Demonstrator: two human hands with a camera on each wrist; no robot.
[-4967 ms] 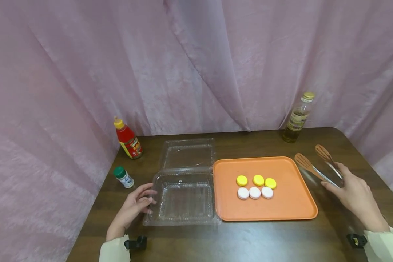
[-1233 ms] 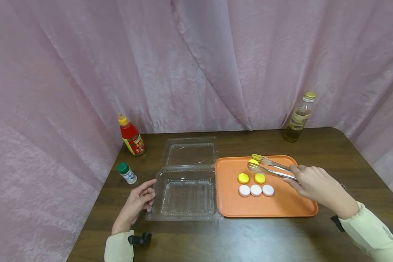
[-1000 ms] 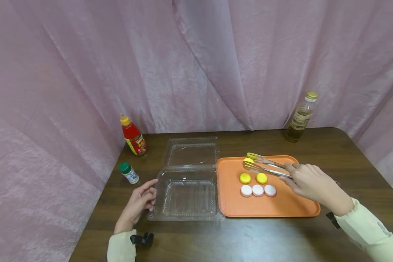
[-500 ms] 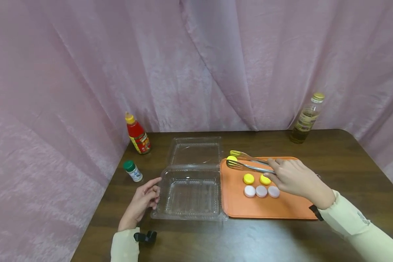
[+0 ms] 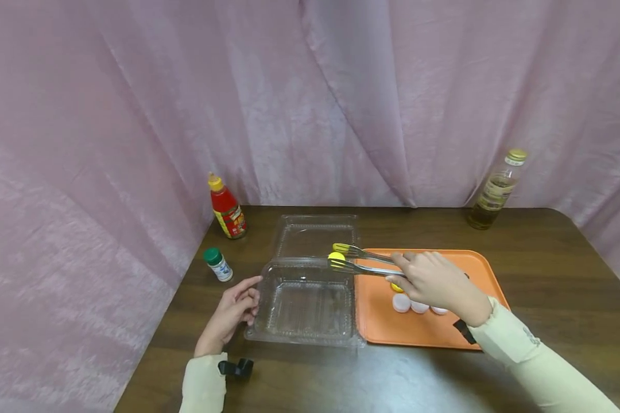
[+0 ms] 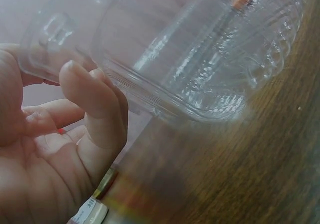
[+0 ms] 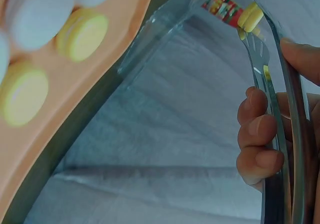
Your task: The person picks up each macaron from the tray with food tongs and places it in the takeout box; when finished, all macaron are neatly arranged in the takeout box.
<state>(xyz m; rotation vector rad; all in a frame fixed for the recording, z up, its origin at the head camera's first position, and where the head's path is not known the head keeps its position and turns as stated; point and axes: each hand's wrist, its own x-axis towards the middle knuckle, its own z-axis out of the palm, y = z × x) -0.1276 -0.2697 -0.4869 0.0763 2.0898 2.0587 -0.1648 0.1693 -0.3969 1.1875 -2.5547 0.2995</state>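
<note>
Yellow macaron [image 5: 336, 257]: clamped between tips of tongs [image 5: 377, 271], by the back edge of clear container [image 5: 310, 307], its one o'clock. Judged a carrying step; next move calls for steady squeeze, careful lowering. Right hand [image 5: 434, 281]: macaron's three o'clock, fingers curled round tongs. Left hand [image 5: 232, 310]: container's nine o'clock, at rim; pinching or merely touching, can't tell.

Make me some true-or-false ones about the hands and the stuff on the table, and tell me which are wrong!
1. The right hand holds tongs. True.
2. The tongs are empty. False: they pinch a yellow disc.
3. Two more yellow discs lie on the orange tray. True.
4. The clear box is closed. False: the clear box is open, its lid folded back.
5. The shaker has a blue cap. False: the shaker has a green cap.
</note>
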